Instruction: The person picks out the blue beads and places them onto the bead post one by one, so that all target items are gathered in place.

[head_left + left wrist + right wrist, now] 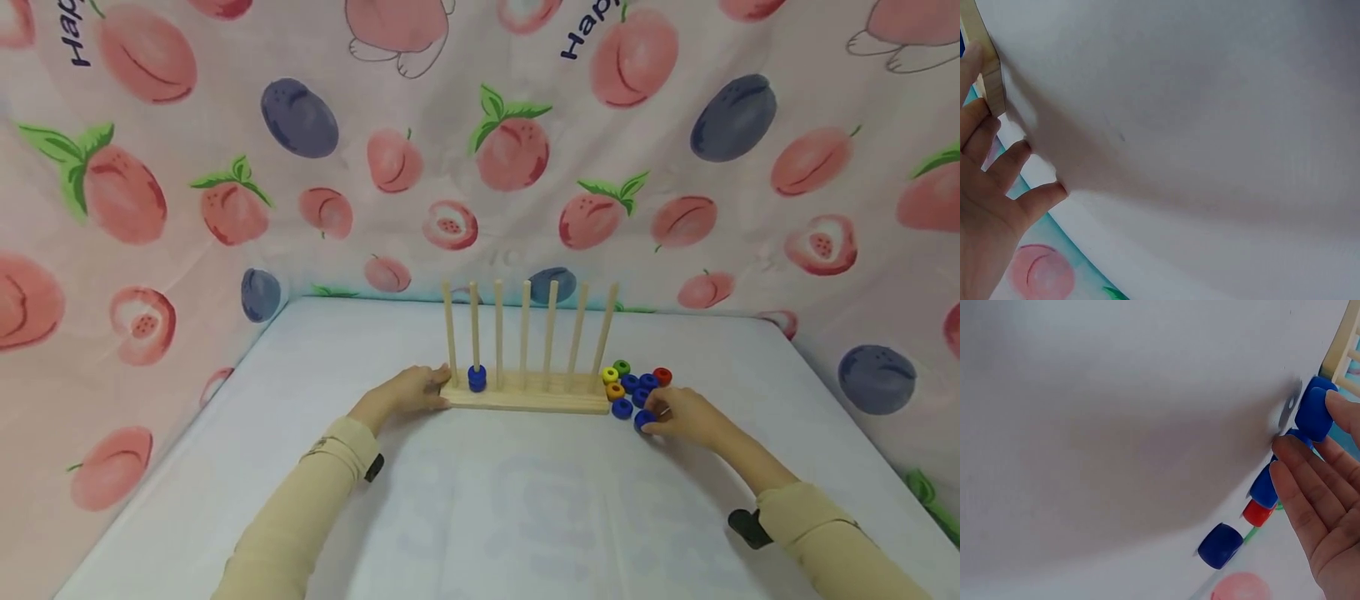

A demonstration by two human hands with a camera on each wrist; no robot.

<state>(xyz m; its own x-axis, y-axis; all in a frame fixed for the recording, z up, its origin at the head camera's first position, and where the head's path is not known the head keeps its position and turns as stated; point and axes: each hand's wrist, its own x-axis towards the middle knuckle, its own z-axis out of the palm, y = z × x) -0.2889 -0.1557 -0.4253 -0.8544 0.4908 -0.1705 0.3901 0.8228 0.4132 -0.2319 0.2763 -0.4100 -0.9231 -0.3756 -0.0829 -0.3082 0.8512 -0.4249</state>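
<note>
A wooden peg stand (pixel 525 402) with several upright pegs stands across the middle of the table. Two blue beads (pixel 477 379) are stacked on its second peg from the left. My left hand (pixel 411 389) holds the stand's left end (pixel 991 81), thumb and index finger against the wood, other fingers spread. At the right, my right hand (pixel 684 417) pinches a blue bead (pixel 1314 415) between thumb and fingers, at the near side of a group of loose beads. Among them are blue (pixel 622 408), red (pixel 662 376), yellow (pixel 610 375), orange (pixel 615 391) and green (pixel 622 367) ones.
A white cloth (pixel 480 500) covers the table. Behind and to both sides hangs a fruit-printed curtain (pixel 450 125). The loose beads lie close against the stand's right end. In the right wrist view, a dark blue bead (pixel 1220 546) lies apart from the others.
</note>
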